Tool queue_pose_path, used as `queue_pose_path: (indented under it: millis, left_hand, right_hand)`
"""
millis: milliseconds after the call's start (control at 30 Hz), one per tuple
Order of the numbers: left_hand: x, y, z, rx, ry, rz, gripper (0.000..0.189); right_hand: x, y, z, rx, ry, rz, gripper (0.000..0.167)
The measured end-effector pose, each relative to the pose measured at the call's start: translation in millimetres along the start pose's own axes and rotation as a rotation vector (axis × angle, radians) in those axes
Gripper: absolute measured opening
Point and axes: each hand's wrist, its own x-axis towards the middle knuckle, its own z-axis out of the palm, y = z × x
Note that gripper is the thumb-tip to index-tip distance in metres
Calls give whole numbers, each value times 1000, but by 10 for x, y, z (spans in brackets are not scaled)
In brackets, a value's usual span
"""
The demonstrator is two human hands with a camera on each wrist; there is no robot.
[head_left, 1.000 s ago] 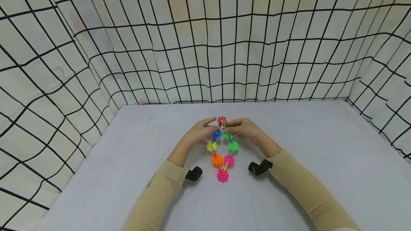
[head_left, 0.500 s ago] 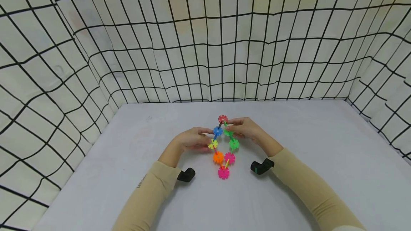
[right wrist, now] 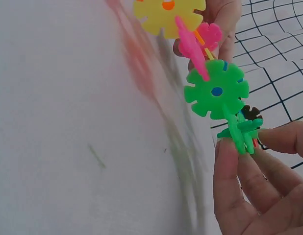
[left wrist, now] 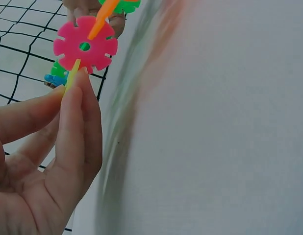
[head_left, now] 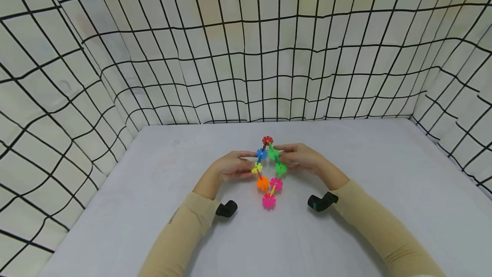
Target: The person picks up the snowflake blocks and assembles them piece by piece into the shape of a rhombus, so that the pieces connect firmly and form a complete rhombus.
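Observation:
A closed ring of interlocking plastic snowflake discs (head_left: 263, 183) is held up between both hands, with a red disc (head_left: 267, 140) at its far end and a pink disc (head_left: 269, 201) at the near end. My left hand (head_left: 235, 166) pinches the yellow disc (left wrist: 72, 77), seen edge-on below a pink disc (left wrist: 97, 49) in the left wrist view. On the other side, my right hand (head_left: 301, 157) pinches a green disc (right wrist: 235, 134) by its edge, with a flat-facing green disc (right wrist: 205, 93) just above it. Between blue and red, a dark brown disc (head_left: 264, 146) shows edge-on.
A white cloth-covered table (head_left: 153, 174) spreads under the hands. White walls with black netting (head_left: 269, 63) rise at the back and both sides. A black wrist mount sits at the left cuff (head_left: 226, 209) and another at the right cuff (head_left: 322, 202).
My left hand has gone from the blue disc to the yellow one. My right hand has shifted slightly outward along the green discs. The ring has moved a little farther away.

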Motion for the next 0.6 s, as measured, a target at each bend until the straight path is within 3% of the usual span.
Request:
queue_pose_path:
  millis: [133,400,600]
  left_hand:
    - [57,30,-1,-55,54,13,50]
    - [265,13,28,-122,243,87,35]
    - [331,-37,46,-162,301,74,31]
  right_hand:
    - [5,-23,-64,93,10,-36,55]
    - [126,-13,-154,173,110,-27,50]
    - [238,85,-196,220,131,0,50]
